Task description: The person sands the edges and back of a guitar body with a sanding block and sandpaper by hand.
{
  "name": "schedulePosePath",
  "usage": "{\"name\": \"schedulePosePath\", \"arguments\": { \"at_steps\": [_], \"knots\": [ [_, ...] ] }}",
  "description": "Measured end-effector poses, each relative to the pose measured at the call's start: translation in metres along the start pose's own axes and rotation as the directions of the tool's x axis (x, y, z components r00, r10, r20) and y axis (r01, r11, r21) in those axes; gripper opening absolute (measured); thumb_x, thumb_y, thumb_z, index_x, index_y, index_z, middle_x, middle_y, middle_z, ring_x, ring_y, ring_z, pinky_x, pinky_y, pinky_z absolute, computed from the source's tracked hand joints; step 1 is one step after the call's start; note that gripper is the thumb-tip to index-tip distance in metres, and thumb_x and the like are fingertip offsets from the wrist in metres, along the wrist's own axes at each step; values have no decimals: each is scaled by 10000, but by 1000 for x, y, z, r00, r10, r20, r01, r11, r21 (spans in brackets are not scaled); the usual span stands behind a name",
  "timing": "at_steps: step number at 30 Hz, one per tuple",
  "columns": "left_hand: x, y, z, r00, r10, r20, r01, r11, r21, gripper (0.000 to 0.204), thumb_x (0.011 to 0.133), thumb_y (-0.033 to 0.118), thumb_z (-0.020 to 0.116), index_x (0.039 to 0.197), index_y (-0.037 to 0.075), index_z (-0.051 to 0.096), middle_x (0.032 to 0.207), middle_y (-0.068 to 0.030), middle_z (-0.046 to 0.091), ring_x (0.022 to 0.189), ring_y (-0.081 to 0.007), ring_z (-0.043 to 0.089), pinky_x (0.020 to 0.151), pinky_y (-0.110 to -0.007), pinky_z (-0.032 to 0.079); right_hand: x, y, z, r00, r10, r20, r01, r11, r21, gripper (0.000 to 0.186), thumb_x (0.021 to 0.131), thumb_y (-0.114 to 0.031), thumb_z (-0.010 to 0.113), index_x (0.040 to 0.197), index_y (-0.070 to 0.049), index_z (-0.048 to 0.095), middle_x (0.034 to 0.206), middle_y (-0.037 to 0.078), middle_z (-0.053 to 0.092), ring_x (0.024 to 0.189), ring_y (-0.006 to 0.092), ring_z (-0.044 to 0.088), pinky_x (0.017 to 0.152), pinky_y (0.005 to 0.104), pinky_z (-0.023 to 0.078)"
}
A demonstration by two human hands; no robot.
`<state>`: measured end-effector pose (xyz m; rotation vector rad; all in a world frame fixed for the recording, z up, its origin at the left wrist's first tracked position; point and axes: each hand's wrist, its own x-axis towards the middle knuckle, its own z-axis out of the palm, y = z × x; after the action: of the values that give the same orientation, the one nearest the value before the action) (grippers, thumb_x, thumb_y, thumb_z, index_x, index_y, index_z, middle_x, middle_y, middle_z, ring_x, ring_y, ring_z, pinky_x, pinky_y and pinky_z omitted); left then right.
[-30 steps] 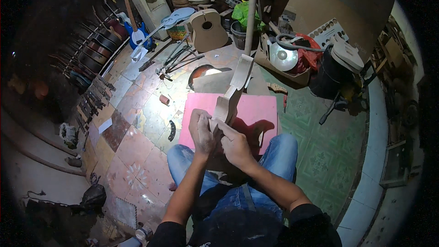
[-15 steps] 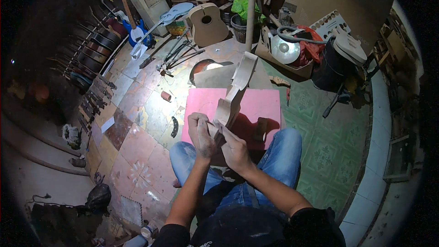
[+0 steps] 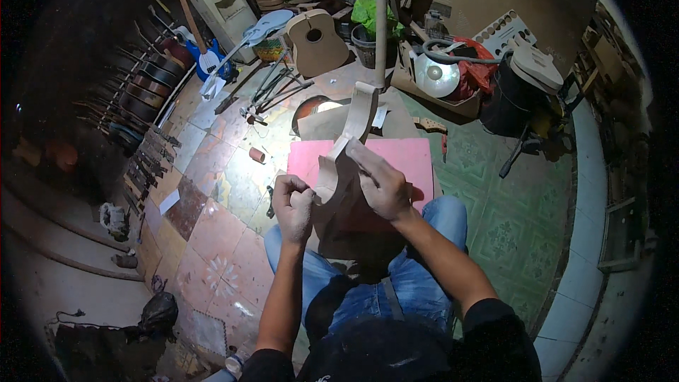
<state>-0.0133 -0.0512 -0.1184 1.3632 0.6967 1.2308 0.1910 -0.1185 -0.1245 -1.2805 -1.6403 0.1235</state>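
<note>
An unfinished pale wooden guitar body [image 3: 361,110] stands on its edge between my knees, its curved side facing up. At its near left edge, my left hand [image 3: 293,206] has its fingers curled closed on the wood. My right hand [image 3: 383,185] lies against the upper side near the waist curve, fingers stretched out and together. Whether anything thin lies under that palm is hidden. Beneath the guitar body is a pink board [image 3: 407,148], partly covered by my hands and the wood's shadow.
A reddish-brown cylinder [image 3: 257,155] lies on the tiles to the left. Clamps or metal stands [image 3: 272,92] lie farther off, before an acoustic guitar body [image 3: 316,42]. A rack of guitars [image 3: 145,81] lines the left. A black bucket [image 3: 503,99] and a lamp [image 3: 435,74] stand at right.
My right hand has slid away from me along the guitar body's side, fingers straightening. The guitar body has shifted slightly left, and my left hand has moved a little left with it.
</note>
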Motion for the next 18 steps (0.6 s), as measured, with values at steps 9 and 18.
{"name": "schedulePosePath", "arguments": {
  "at_steps": [9, 18],
  "knots": [
    [20, 37, 18, 966, 7, 260, -71, 969, 236, 338, 812, 21, 796, 1145, 22, 743, 1156, -91, 668, 935, -155, 636, 754, -266, 518, -1, -19, -13, 900, 300, 317, -436, 599, 671, 293, 899, 4, 663, 1189, 11, 705, 1184, 94, 705, 1091, 171, 665, 987, 318, 513],
    [29, 35, 22, 972, 73, 224, -123, 968, 219, 83, 874, -37, 731, 955, -33, 747, 961, -106, 679, 923, -165, 639, 790, -276, 503, -86, 115, 31, 524, 820, -229, -686, 566, 457, 274, 1007, -216, 540, 1097, 0, 681, 1106, 153, 706, 1107, 277, 641, 993, 407, 489]
  ]
}}
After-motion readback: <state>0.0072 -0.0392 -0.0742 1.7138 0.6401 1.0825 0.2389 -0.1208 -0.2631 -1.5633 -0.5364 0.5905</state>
